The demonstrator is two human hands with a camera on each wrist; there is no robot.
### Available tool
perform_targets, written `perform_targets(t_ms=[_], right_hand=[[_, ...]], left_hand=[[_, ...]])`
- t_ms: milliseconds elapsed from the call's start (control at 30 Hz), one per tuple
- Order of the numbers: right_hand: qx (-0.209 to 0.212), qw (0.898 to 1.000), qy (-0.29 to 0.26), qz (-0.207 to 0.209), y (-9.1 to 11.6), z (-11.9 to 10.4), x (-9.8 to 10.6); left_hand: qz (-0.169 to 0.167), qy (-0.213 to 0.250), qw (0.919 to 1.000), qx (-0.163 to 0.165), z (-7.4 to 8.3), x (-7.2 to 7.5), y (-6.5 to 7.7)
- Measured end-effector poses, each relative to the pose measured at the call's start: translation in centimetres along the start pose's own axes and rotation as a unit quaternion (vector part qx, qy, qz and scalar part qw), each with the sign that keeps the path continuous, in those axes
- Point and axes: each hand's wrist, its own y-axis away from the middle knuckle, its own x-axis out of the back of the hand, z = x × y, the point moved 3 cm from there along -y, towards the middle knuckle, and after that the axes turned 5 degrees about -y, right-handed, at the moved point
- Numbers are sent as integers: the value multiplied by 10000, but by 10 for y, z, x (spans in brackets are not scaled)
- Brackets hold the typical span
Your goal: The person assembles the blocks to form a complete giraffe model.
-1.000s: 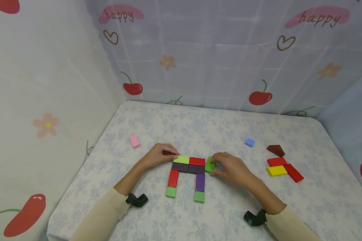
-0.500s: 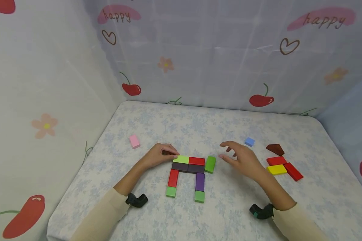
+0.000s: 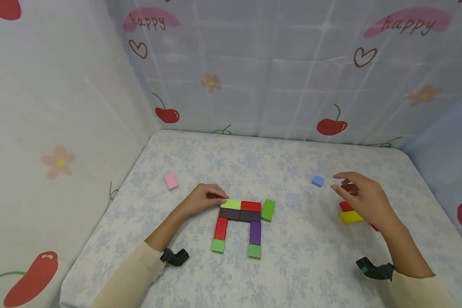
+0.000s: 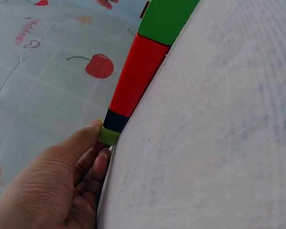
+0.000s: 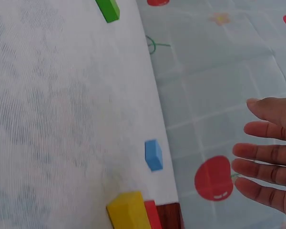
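My left hand (image 3: 204, 200) pinches the outer left corner of a yellow-green block (image 3: 232, 204), thumb and fingertips at its edge. That block is the back left piece of a flat figure: beside it lies a red block (image 3: 251, 206), with two dark blocks (image 3: 229, 213) in front. One leg is a red block (image 3: 221, 228), the other a purple block (image 3: 256, 232), each ending in a small green block (image 3: 218, 245). A green block (image 3: 268, 210) leans out at the right. My right hand (image 3: 363, 197) hovers with parted fingers over a brown block (image 3: 349, 188), partly covering it.
Under and beside the right hand lie a yellow block (image 3: 351, 217) and red blocks (image 3: 345, 206), partly hidden. A small blue block (image 3: 318, 181) sits left of that hand. A pink block (image 3: 171, 182) lies at the left. Patterned curtains surround the table (image 3: 292, 265).
My right hand has let go of the green block at the figure's right and moved right, over the loose brown and red blocks. The left hand stays where it was.
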Motion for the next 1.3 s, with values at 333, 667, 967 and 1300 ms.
perform_targets(t_ms=[333, 667, 967, 1300], right_hand=[[-1001, 9936, 416, -315, 43, 59, 24], [-1796, 9789, 585, -782, 73, 98, 27], [-2057, 9711, 264, -1178, 79, 104, 20], [-1747, 9711, 87, -1626, 81, 102, 17]], left_hand=[[-55, 19, 9999, -160, -3, 2, 1], [-102, 87, 9999, -87, -3, 1, 1], [-67, 39, 9999, -84, -3, 2, 0], [-83, 59, 9999, -124, -3, 1, -1]])
